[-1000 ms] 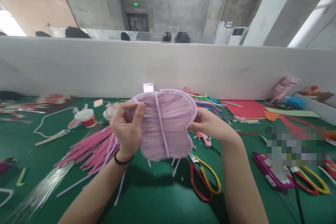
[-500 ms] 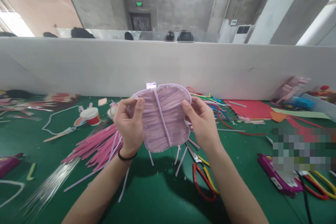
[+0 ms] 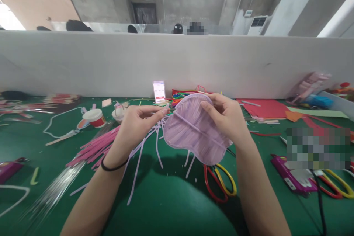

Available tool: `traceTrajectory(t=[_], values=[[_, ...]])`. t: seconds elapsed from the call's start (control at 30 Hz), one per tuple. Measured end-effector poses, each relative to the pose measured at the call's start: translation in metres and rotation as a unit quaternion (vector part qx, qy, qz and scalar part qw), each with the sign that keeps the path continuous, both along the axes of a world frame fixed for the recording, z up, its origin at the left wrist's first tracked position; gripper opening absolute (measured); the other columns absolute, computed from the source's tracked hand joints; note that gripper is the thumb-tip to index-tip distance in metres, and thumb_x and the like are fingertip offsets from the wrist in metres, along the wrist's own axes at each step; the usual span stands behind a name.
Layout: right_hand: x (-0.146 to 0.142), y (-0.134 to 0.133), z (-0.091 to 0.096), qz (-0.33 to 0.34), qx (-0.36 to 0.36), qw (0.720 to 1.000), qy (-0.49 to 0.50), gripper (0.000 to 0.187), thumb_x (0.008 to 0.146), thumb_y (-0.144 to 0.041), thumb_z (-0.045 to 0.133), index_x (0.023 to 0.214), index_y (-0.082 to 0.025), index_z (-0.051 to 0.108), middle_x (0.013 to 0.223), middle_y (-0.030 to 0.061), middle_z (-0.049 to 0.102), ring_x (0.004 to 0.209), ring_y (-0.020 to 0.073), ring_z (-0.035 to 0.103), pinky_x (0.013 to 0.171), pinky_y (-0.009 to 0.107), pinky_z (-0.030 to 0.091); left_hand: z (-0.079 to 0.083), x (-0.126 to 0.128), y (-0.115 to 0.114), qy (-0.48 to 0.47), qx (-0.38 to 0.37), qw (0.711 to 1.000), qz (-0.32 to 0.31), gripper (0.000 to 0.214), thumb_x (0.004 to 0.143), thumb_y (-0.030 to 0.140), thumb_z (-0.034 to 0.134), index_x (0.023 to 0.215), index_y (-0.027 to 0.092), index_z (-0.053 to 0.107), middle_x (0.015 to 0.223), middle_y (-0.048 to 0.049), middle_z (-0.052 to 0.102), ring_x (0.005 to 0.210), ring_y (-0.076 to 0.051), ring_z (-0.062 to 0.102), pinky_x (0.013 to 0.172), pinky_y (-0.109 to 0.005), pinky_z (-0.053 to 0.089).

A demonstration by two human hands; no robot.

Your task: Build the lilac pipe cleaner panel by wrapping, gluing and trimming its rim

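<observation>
Right hand (image 3: 225, 118) gripped the lilac woven panel (image 3: 193, 132) at its upper edge, fingers clamped. Left hand (image 3: 135, 125) pinched a loose lilac strand (image 3: 143, 143) beside its fingertips. Weave looked mostly filled; stray ends remained untrimmed below.

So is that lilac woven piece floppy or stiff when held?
Probably fairly stiff: the lilac piece keeps its lobed shape held by the right hand at one edge only. Likely light too. Its loose strand ends look bendy, hanging toward the left hand.

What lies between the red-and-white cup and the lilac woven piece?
In the head view, the left hand and a fan of pink sticks lie between the cup and the lilac woven piece.
</observation>
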State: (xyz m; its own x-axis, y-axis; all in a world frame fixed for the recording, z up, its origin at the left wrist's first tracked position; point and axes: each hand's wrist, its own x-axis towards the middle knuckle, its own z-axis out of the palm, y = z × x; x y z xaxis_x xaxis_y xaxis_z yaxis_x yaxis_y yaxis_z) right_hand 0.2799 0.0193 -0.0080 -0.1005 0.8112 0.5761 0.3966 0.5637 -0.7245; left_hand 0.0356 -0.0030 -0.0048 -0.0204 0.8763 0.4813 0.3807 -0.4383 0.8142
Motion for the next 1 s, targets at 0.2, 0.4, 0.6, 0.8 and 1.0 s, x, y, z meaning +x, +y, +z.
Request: traceTrajectory(t=[0.2, 0.4, 0.6, 0.8, 1.0], values=[[-0.0007, -0.0018, 0.0003, -0.007, 0.002, 1.0, -0.023, 0.027, 0.092, -0.041, 0.063, 0.107, -0.02, 0.072, 0.097, 0.0053, 0.076, 0.084, 0.0203, 0.07, 0.077, 0.036, 0.055, -0.0042, -0.0005, 0.0054, 0.048, -0.022, 0.998, -0.037, 0.01, 0.079, 0.037, 0.076, 0.079, 0.03, 0.082, 0.078, -0.0047, 0.079, 0.072, -0.025, 0.075, 0.062, -0.034, 0.062], [0.0003, -0.0022, 0.0, -0.003, 0.001, 1.0, -0.029, 0.027, 0.092, -0.042, 0.063, 0.105, -0.02, 0.072, 0.091, 0.0049, 0.076, 0.08, 0.0198, 0.07, 0.074, 0.034, 0.054, -0.0038, -0.0007, 0.0079, 0.076, -0.036, 0.995, -0.051, 0.01, 0.079, 0.036, 0.075, 0.078, 0.03, 0.082, 0.077, -0.003, 0.079, 0.069, -0.025, 0.075, 0.06, -0.034, 0.061], [0.0005, -0.0012, -0.0009, -0.003, 0.007, 0.999, -0.036, 0.026, 0.092, -0.041, 0.063, 0.104, -0.02, 0.072, 0.095, 0.0048, 0.077, 0.081, 0.0192, 0.07, 0.073, 0.034, 0.054, -0.0051, -0.0008, 0.0092, 0.096, -0.02, 0.994, -0.053, 0.011, 0.081, 0.035, 0.072, 0.08, 0.03, 0.082, 0.076, -0.0026, 0.079, 0.069, -0.024, 0.074, 0.057, -0.033, 0.06], [0.0012, -0.0008, -0.001, -0.003, 0.005, 0.999, -0.041, 0.025, 0.092, -0.039, 0.063, 0.105, -0.02, 0.072, 0.098, 0.0049, 0.076, 0.082, 0.0191, 0.07, 0.074, 0.034, 0.055, -0.0063, -0.0036, 0.0103, 0.146, -0.005, 0.989, -0.029, 0.014, 0.08, 0.039, 0.071, 0.078, 0.031, 0.082, 0.076, -0.0018, 0.079, 0.068, -0.025, 0.074, 0.057, -0.033, 0.057], [0.0006, -0.003, 0.0006, 0.009, -0.003, 0.999, -0.045, 0.023, 0.093, -0.036, 0.062, 0.103, -0.019, 0.072, 0.088, 0.0034, 0.075, 0.081, 0.019, 0.07, 0.073, 0.033, 0.053, -0.0083, -0.0039, 0.0103, 0.158, -0.008, 0.987, -0.022, 0.013, 0.08, 0.038, 0.071, 0.079, 0.033, 0.082, 0.08, -0.0018, 0.08, 0.074, -0.025, 0.075, 0.066, -0.035, 0.06]])
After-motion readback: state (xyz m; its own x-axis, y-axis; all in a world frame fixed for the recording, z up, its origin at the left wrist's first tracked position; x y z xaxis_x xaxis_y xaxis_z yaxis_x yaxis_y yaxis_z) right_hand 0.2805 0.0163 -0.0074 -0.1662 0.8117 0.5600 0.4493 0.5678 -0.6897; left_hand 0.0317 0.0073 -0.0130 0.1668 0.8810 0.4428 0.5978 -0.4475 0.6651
